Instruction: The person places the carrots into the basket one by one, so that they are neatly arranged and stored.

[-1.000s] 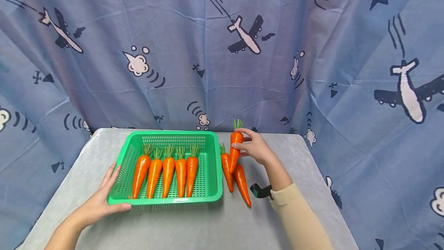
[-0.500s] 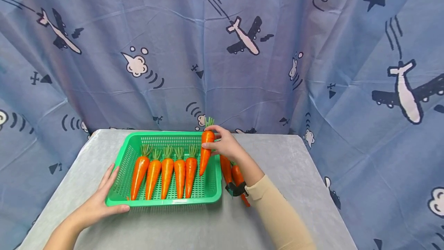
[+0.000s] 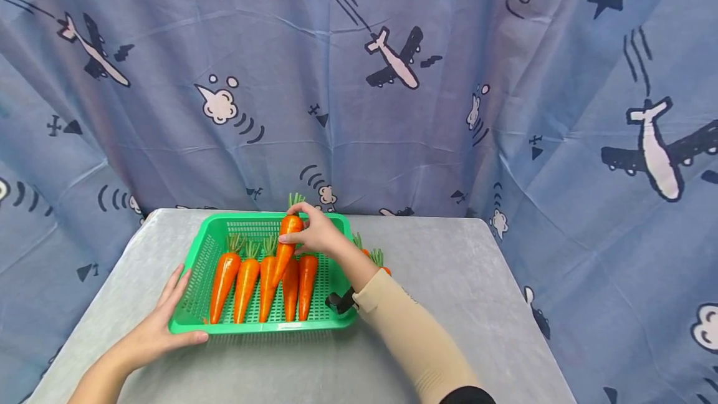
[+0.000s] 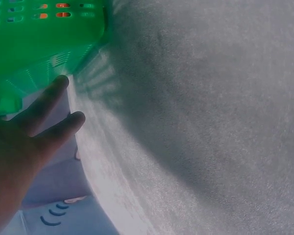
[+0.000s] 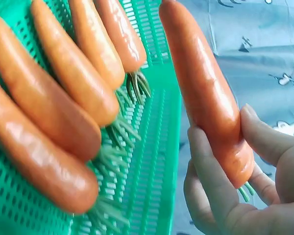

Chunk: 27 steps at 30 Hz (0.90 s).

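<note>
My right hand (image 3: 318, 230) pinches an orange carrot (image 3: 284, 255) by its thick end, between thumb and fingers. The carrot hangs tip down over the green plastic basket (image 3: 247, 329), its green stem pointing up past the fingers. Below it, several carrots (image 3: 245, 282) lie side by side in the basket, stems toward the back; the held one partly covers two of them. At the basket's left front corner rests my left hand (image 3: 151, 332), its thumb along the front rim and its fingers straight against the left side. The left wrist view shows two extended fingers (image 4: 59, 129) beside the basket wall.
Two more carrots (image 3: 385, 271) lie on the grey table (image 3: 449, 267) just right of the basket, mostly hidden by the right forearm. A blue curtain (image 3: 336, 80) printed with planes hangs behind the table. A black camera mount (image 3: 339, 302) sits at the right wrist.
My right hand has carried the carrot leftward from beside the basket, across its right rim, to above the row of carrots. The left hand has stayed at the corner.
</note>
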Each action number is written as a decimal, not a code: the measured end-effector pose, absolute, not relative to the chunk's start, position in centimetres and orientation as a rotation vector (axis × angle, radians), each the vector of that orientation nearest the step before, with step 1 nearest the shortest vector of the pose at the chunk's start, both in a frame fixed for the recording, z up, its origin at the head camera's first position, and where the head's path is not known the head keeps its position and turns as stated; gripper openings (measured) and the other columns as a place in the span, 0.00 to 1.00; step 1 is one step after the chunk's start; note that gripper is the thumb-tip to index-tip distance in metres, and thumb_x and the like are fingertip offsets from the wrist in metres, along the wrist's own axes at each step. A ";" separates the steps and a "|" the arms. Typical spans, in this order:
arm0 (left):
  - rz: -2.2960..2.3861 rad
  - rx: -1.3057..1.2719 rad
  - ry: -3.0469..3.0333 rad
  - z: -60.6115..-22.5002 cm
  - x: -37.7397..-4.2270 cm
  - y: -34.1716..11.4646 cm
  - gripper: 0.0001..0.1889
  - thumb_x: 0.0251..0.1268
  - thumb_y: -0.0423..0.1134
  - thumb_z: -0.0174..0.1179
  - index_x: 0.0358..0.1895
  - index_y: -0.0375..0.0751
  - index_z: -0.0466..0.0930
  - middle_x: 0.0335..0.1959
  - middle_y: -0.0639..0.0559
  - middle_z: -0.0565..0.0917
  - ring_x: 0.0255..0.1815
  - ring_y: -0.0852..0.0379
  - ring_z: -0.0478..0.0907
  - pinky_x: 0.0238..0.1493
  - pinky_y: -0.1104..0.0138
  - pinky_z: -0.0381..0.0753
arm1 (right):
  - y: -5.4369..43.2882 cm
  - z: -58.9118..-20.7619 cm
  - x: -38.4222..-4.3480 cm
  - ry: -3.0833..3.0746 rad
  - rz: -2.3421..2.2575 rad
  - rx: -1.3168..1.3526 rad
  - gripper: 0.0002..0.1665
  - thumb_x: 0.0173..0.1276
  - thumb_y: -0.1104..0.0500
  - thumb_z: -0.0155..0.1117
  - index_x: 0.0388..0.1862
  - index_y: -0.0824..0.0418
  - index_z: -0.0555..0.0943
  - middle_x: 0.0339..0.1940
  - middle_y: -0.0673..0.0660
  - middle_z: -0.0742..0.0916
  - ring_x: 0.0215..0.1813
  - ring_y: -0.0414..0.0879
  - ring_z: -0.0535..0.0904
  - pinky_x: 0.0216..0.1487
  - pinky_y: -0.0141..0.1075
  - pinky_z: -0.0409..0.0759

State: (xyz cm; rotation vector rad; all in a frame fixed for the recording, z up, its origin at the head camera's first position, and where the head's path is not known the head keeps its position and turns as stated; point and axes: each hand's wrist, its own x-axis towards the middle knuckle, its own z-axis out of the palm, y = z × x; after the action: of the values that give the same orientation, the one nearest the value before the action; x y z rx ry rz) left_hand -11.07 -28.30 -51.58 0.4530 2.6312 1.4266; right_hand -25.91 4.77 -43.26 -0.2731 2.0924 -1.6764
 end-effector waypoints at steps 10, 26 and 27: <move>1.455 0.453 2.632 -51.8 -10.8 -28.4 0.65 0.52 0.37 0.75 0.83 0.56 0.31 0.83 0.58 0.24 0.81 0.45 0.26 0.60 0.23 0.48 | -0.3 -45.1 -25.7 2.164 -1.507 -0.245 0.32 0.57 0.68 0.78 0.57 0.53 0.74 0.44 0.58 0.82 0.34 0.51 0.84 0.43 0.55 0.86; 1.427 0.481 2.659 -52.0 -11.2 -28.4 0.65 0.51 0.38 0.76 0.83 0.54 0.32 0.83 0.57 0.25 0.81 0.48 0.28 0.59 0.23 0.50 | -2.9 -46.9 -25.0 2.247 -1.286 -0.201 0.31 0.55 0.68 0.79 0.53 0.54 0.74 0.56 0.62 0.77 0.30 0.53 0.81 0.37 0.49 0.87; 1.431 0.482 2.656 -52.0 -11.1 -28.4 0.65 0.51 0.38 0.76 0.84 0.54 0.32 0.83 0.57 0.25 0.81 0.50 0.28 0.60 0.23 0.50 | -2.9 -47.0 -25.1 2.247 -1.277 -0.205 0.31 0.55 0.68 0.79 0.53 0.54 0.74 0.56 0.61 0.78 0.30 0.53 0.81 0.37 0.48 0.87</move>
State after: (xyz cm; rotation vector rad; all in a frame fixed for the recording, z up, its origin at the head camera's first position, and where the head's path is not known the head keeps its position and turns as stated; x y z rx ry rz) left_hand -11.13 -28.39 -52.02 0.4815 2.6564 1.4309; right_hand -25.06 -2.89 -47.05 -0.2045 2.2469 -1.2770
